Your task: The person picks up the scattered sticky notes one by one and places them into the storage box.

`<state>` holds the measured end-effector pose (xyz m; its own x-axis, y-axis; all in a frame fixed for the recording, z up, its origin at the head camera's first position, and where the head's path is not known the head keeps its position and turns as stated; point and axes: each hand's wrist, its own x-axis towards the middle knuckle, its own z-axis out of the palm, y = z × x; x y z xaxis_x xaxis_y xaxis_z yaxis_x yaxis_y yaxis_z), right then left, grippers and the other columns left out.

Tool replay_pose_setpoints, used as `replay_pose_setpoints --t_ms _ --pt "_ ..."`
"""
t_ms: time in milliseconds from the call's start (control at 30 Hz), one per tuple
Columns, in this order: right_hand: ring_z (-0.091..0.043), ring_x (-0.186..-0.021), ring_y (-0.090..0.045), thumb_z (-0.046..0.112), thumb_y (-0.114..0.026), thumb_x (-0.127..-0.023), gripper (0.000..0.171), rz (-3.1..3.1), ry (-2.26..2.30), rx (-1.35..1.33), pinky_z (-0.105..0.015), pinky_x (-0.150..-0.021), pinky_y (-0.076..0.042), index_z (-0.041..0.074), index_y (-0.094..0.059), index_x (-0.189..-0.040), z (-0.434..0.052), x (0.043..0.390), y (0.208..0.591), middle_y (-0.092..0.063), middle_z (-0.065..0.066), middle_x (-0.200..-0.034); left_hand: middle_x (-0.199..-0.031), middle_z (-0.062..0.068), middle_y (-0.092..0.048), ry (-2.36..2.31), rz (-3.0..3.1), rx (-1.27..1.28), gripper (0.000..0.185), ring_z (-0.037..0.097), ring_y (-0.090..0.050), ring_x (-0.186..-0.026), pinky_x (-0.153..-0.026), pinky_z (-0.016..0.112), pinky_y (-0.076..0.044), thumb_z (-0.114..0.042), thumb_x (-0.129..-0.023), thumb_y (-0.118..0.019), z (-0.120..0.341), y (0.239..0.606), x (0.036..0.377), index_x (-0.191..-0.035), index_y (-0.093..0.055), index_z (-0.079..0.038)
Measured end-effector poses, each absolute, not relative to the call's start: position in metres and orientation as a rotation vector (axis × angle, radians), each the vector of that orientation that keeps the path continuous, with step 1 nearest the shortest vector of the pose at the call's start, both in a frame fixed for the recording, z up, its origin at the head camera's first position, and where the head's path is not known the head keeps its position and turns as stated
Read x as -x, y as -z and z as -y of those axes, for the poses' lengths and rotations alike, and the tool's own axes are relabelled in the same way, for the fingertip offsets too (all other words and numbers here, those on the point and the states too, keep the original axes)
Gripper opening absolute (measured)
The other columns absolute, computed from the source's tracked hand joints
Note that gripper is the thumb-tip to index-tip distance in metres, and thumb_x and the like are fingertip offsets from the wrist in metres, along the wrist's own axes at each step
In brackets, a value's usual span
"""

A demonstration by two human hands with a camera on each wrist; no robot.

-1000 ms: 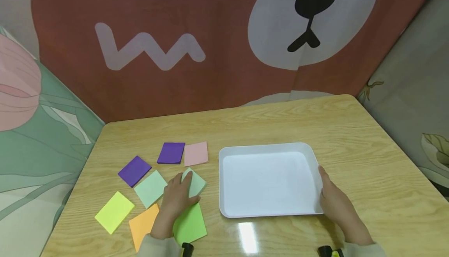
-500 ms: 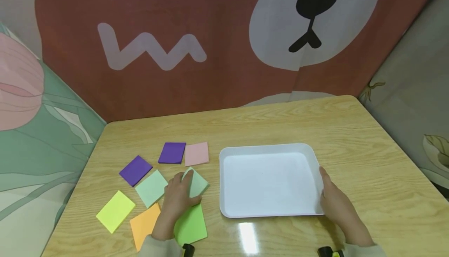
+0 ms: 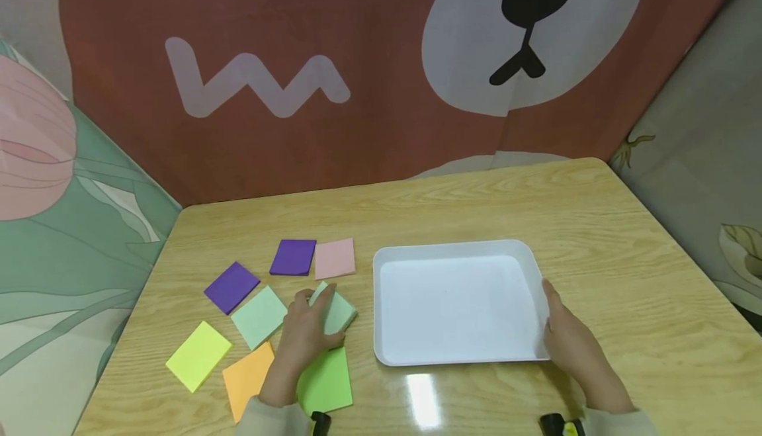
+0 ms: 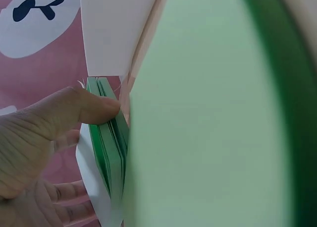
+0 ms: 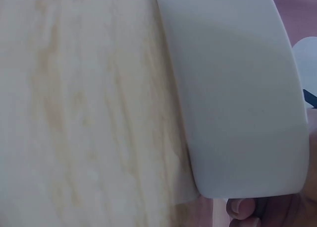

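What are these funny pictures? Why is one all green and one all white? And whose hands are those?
They are a person's two bare hands, filmed by three small cameras at the same moment. The big picture comes from a camera on the person's head, looking down at a wooden table. The other two cameras sit on the wrists, so close to things that they look huge and blurry.

On the table lie colored paper pads: two purple, one pink, one yellow, one orange, a bright green one and pale green ones. Beside them sits a white tray with nothing in it.

The left hand has its grip on a pale green pad; that is the green filling the left wrist picture, with the thumb against the pad's edge. The right hand holds the tray's right side, which is the white shape in the right wrist picture.
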<state>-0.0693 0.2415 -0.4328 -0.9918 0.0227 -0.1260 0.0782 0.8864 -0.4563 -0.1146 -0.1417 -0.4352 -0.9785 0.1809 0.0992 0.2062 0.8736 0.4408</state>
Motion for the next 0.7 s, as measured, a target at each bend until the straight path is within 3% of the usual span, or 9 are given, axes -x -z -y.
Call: replay_pose_setpoints --t_ms 700 --pt "-0.049 -0.101 -0.040 -0.002 -0.024 -0.088 0.050 -2.952 0.717 -0.065 -0.053 -0.076 -0.037 -0.009 -0.003 -0.133 -0.2408 0.0686 0.4318 -0.034 -0.040 -0.117 -0.105 0.021 -0.039 0.821 2.887 0.288 0.080 0.031 -0.043 -0.086 -0.060 0.037 -0.043 -0.016 -0.049 -0.078 0.1410 0.4371 0.1115 -0.121 -0.042 -0.010"
